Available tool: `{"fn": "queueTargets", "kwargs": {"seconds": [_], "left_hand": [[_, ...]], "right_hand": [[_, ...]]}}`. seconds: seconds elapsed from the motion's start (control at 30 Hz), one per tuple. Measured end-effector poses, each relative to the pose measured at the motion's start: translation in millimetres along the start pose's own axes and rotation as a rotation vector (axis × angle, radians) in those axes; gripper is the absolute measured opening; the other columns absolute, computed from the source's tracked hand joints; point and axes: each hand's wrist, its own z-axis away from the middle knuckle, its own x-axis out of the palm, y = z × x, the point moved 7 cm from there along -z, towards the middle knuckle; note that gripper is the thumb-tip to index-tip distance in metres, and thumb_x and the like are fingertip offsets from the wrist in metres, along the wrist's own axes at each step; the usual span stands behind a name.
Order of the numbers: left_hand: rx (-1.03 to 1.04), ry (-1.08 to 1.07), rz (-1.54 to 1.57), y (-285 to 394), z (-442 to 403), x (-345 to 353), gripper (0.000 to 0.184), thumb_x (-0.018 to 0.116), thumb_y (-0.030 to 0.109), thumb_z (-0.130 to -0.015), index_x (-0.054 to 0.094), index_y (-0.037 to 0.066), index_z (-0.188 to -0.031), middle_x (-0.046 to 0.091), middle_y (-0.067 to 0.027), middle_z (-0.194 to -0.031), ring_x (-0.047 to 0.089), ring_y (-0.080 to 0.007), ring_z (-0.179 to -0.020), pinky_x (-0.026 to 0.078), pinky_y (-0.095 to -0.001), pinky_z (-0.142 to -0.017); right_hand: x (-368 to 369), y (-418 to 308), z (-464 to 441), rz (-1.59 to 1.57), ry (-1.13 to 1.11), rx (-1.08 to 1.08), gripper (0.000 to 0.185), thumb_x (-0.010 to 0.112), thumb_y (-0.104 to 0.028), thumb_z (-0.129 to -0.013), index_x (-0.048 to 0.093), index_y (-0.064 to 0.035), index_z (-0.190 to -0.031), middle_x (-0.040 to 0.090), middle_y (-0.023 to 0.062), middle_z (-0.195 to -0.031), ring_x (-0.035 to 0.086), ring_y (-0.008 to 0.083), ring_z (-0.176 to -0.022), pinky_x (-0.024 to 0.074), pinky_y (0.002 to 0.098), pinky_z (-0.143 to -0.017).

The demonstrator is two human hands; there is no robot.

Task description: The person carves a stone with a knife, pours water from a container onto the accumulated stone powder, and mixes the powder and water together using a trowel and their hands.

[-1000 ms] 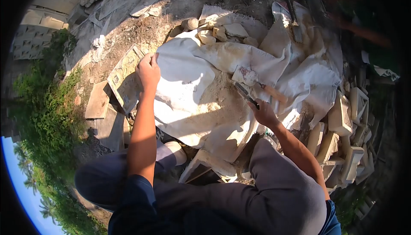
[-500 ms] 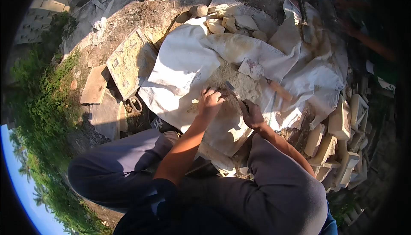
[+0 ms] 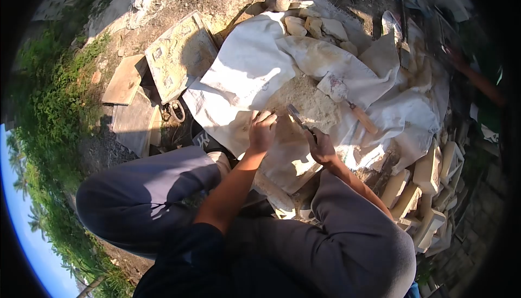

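My right hand (image 3: 321, 147) is closed around the near end of a narrow flat metal tool (image 3: 294, 114), whose far end points up and left over a mound of pale powder (image 3: 312, 100). To its left, my left hand (image 3: 262, 131) rests low over the white sack cloth (image 3: 244, 73) with curled fingers; whatever they may hold is hidden. A trowel (image 3: 332, 87) with a wooden handle (image 3: 362, 119) lies on the cloth beyond my right hand, its blade coated in pale material.
Pale stone lumps (image 3: 313, 26) sit at the cloth's far edge. A powder-covered board (image 3: 182, 54) and wooden pieces (image 3: 125, 81) lie at left. Cast blocks (image 3: 429, 170) are stacked at right. Another person's arm (image 3: 480, 81) shows at the far right.
The view has shifted a little, so the cloth and stones sit further right. My left hand has drawn apart from the tool's tip; my right hand keeps its hold.
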Motion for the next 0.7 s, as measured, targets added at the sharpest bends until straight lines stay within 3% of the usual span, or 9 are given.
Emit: {"fn": "queueTargets", "kwargs": {"seconds": [0.07, 0.13, 0.2, 0.3, 0.43, 0.5, 0.7], "left_hand": [[-0.085, 0.058, 0.151, -18, 9, 9, 0.02, 0.069, 0.009, -0.082, 0.073, 0.006, -0.101, 0.07, -0.0086, -0.106, 0.059, -0.0334, -0.105, 0.045, -0.0456, -0.095], [-0.134, 0.061, 0.098, -7, 8, -5, 0.025, 0.066, 0.011, -0.087, 0.071, 0.006, -0.11, 0.07, -0.0112, -0.115, 0.058, -0.036, -0.114, 0.044, -0.0474, -0.099], [-0.133, 0.079, -0.004, 0, 10, -16, 0.03, 0.062, 0.014, -0.091, 0.066, 0.002, -0.119, 0.066, -0.0139, -0.125, 0.056, -0.0383, -0.121, 0.041, -0.0475, -0.105], [-0.022, 0.132, 0.018, 0, 14, -21, 0.037, 0.057, 0.014, -0.095, 0.06, -0.003, -0.127, 0.058, -0.0181, -0.137, 0.049, -0.0401, -0.132, 0.036, -0.0483, -0.112], [0.089, 0.059, 0.079, -1, 20, -18, 0.041, 0.048, 0.012, -0.099, 0.05, -0.008, -0.135, 0.049, -0.0254, -0.144, 0.039, -0.0417, -0.141, 0.03, -0.0502, -0.118], [0.064, 0.051, 0.092, 1, 21, -18, 0.041, 0.048, 0.012, -0.099, 0.05, -0.008, -0.134, 0.048, -0.0259, -0.145, 0.04, -0.0415, -0.141, 0.029, -0.05, -0.118], [0.066, 0.016, 0.029, -2, 18, -16, 0.041, 0.048, 0.011, -0.099, 0.051, -0.01, -0.134, 0.049, -0.0262, -0.144, 0.04, -0.0394, -0.141, 0.029, -0.0496, -0.118]], "right_hand": [[10, 4, -2, 0.056, -0.035, -0.085, 0.024, 0.058, -0.02, -0.1, 0.06, 0.0028, -0.095, 0.06, 0.0277, -0.071, 0.06, 0.0459, -0.066, 0.0439, 0.0459, -0.058], [15, 1, -2, 0.067, -0.047, -0.09, 0.024, 0.058, -0.02, -0.1, 0.06, 0.0025, -0.093, 0.06, 0.0279, -0.071, 0.059, 0.0492, -0.07, 0.0435, 0.0484, -0.059], [18, 1, -2, 0.105, -0.112, 0.031, 0.024, 0.059, -0.021, -0.1, 0.06, 0.0023, -0.093, 0.06, 0.0278, -0.071, 0.06, 0.0498, -0.072, 0.0436, 0.0493, -0.059], [21, -8, -4, 0.128, -0.089, -0.031, 0.023, 0.058, -0.021, -0.1, 0.06, 0.0013, -0.097, 0.06, 0.0283, -0.072, 0.061, 0.0494, -0.072, 0.0435, 0.0497, -0.06], [31, -18, -1, 0.181, 0.016, -0.291, 0.023, 0.057, -0.024, -0.099, 0.057, -0.0012, -0.1, 0.061, 0.0293, -0.07, 0.061, 0.0515, -0.072, 0.0458, 0.0558, -0.065], [42, 1, -12, 0.33, -0.084, -0.1, 0.022, 0.055, -0.023, -0.099, 0.057, -0.002, -0.104, 0.062, 0.0301, -0.073, 0.062, 0.0516, -0.072, 0.0462, 0.0574, -0.068], [35, -10, -12, 0.204, -0.109, -0.077, 0.026, 0.055, -0.024, -0.099, 0.056, -0.0022, -0.113, 0.064, 0.0298, -0.077, 0.063, 0.0502, -0.074, 0.0473, 0.0588, -0.068]]}}
